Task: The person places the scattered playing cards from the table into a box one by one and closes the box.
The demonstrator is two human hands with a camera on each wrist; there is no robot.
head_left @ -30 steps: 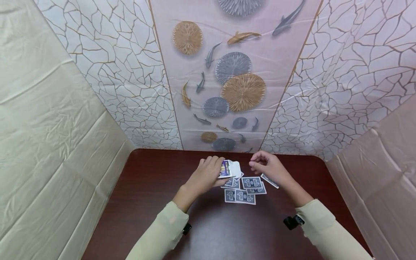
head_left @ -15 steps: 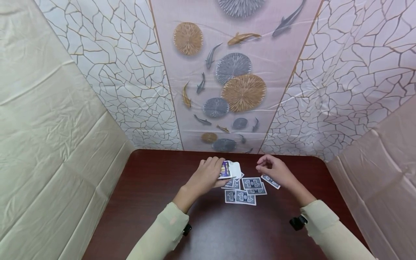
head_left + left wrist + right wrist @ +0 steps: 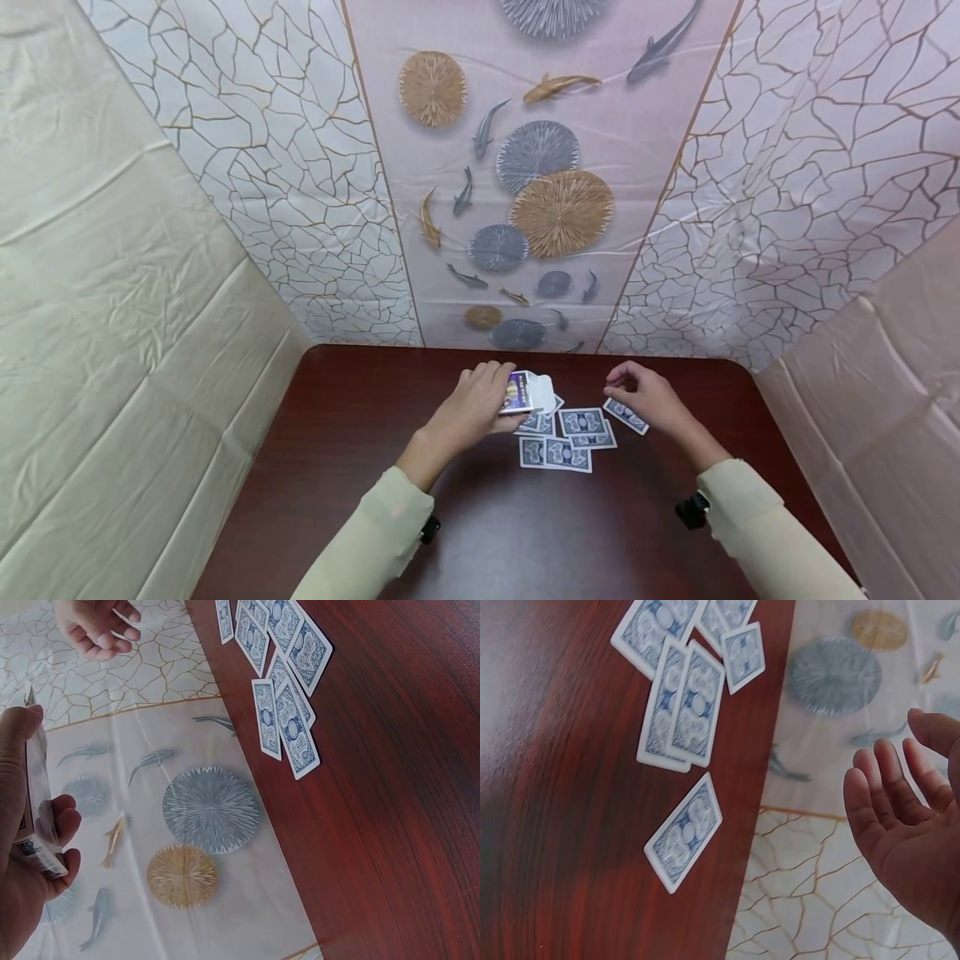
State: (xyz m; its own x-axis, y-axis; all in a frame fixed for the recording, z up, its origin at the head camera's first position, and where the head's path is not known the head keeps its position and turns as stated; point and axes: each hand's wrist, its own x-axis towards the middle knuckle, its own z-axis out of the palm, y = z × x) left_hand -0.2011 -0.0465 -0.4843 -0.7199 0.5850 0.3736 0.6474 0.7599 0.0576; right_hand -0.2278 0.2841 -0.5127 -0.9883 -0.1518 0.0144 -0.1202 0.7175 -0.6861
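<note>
My left hand grips a purple and white card box, thumb on one side and fingers curled round the other. The box's white flap stands open toward the right. Several playing cards lie face down on the table below and right of the box, some overlapping. One card lies apart at the right, close below my right hand. That hand hovers with loosely bent fingers and holds nothing, as the right wrist view shows.
The dark red wooden table ends at a patterned cloth wall behind the cards. Pale cloth panels stand at the left and right. A small black camera sits on the right wrist.
My right hand has moved a little to the right, away from the box and nearer the lone card. My left hand and the card box stay almost in place.
</note>
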